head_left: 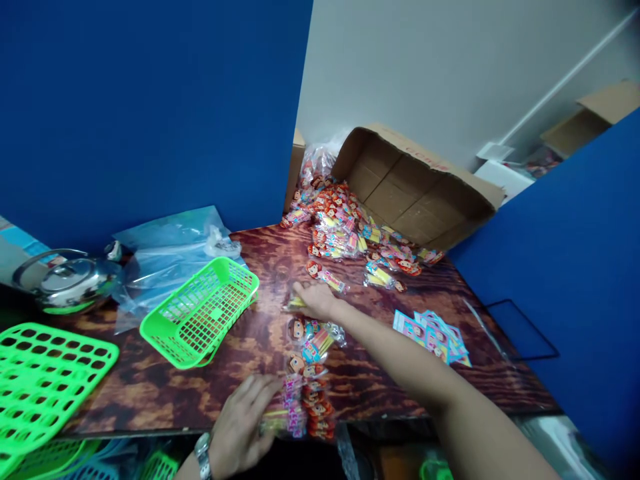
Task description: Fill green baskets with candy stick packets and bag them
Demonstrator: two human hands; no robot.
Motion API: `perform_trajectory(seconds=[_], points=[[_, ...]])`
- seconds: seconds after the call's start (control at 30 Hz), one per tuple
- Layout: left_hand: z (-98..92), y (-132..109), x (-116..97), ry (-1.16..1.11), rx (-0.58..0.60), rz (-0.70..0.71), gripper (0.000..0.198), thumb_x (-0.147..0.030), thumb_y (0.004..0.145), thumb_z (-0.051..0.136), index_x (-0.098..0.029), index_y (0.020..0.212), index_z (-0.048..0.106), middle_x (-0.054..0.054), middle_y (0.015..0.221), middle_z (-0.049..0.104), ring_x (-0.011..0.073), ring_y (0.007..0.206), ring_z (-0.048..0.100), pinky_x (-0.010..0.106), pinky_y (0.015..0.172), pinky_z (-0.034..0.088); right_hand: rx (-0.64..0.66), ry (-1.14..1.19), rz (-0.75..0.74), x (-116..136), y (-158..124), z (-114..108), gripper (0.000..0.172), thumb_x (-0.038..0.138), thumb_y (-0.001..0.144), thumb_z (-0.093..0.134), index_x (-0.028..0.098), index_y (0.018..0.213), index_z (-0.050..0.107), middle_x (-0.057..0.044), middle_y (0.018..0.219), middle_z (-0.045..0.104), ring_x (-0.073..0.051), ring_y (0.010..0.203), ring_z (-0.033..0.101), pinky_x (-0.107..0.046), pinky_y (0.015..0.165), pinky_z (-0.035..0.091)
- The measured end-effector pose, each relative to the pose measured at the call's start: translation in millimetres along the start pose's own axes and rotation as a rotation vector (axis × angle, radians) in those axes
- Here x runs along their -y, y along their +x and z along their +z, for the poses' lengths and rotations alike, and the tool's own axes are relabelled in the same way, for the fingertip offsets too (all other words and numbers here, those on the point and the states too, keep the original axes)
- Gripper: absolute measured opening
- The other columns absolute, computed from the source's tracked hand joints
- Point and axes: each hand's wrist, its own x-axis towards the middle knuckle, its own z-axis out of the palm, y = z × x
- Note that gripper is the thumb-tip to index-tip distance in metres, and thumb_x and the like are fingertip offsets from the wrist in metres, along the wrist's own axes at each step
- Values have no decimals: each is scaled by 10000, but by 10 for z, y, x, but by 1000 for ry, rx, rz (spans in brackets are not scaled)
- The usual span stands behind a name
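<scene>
My right hand (314, 300) reaches across the brown wooden table (150, 387) and rests palm down on a small clear packet with yellow inside (294, 304); its fingers are pressed onto it. My left hand (245, 423), a watch on the wrist, lies at the table's near edge with its fingers on a row of cartoon-figure toy packets (306, 400). More such packets (313, 337) lie between the two hands. A big heap of the same packets (345, 230) spills from a tipped cardboard box (415, 187) at the back.
A green plastic basket (203, 312) stands left of my hands. A green grid tray (40, 383) lies at the far left, a steel pot lid (70, 283) and clear plastic bags (165, 250) behind. Printed cards (433, 333) lie on the right. Blue partitions (575, 280) enclose the table.
</scene>
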Motion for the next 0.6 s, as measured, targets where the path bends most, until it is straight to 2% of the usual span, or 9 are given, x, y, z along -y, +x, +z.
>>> perform_trajectory(seconds=[0.1, 0.17, 0.27, 0.33, 0.37, 0.47, 0.53, 0.6], points=[[-15, -56, -14, 2, -12, -6, 612, -238, 746, 543, -186, 1328, 363, 90, 1213, 586, 221, 1102, 548, 350, 947, 459, -55, -23, 54, -93, -111, -162, 595, 289, 781, 573, 203, 1317, 329, -152, 1162, 587, -283, 1055, 557, -408, 891, 383], [-24, -73, -12, -1, -6, 1, 601, -243, 752, 543, -187, 1324, 368, 92, 1215, 584, 222, 1105, 546, 354, 958, 449, -41, 10, 32, -119, -246, -260, 552, 353, 795, 555, 200, 1294, 374, -136, 1099, 621, -266, 969, 601, -358, 823, 417], [-30, -92, 1, 13, 6, 11, 601, -238, 744, 546, -184, 1318, 379, 92, 1228, 580, 225, 1118, 541, 354, 967, 441, 143, 115, -185, -43, -488, -240, 399, 442, 759, 587, 206, 1079, 546, -78, 923, 670, -221, 788, 633, -275, 660, 435], [-31, -105, 10, 26, 10, 12, 617, -226, 739, 544, -182, 1328, 368, 90, 1231, 581, 224, 1122, 541, 350, 974, 435, 251, 175, -320, 41, -595, -114, 337, 427, 728, 623, 213, 984, 581, -50, 868, 675, -203, 743, 629, -254, 612, 427], [-32, -108, 14, 28, 8, 14, 623, -227, 741, 543, -180, 1334, 358, 90, 1228, 583, 223, 1119, 544, 347, 975, 433, 265, 193, -331, 70, -614, -39, 325, 421, 728, 625, 213, 974, 584, -46, 862, 674, -200, 737, 629, -250, 602, 425], [-46, -88, 33, 3, -15, 18, 628, -264, 760, 539, -166, 1343, 329, 102, 1203, 593, 226, 1097, 557, 338, 952, 446, 179, 179, -141, 45, -546, 102, 349, 405, 728, 625, 204, 1008, 569, -67, 906, 663, -217, 774, 635, -262, 620, 437], [-66, -45, 53, -19, -24, 17, 609, -291, 774, 528, -165, 1335, 327, 109, 1184, 597, 231, 1072, 568, 339, 925, 459, 108, 150, 5, -37, -451, 79, 419, 367, 721, 636, 191, 1086, 529, -109, 1030, 630, -237, 841, 632, -281, 660, 447], [-85, 10, 74, -40, -13, 17, 576, -301, 780, 520, -176, 1314, 343, 107, 1168, 598, 235, 1055, 573, 351, 919, 457, 36, 148, 60, -88, -373, -16, 470, 363, 743, 622, 181, 1149, 474, -142, 1157, 567, -249, 919, 613, -297, 709, 449]])
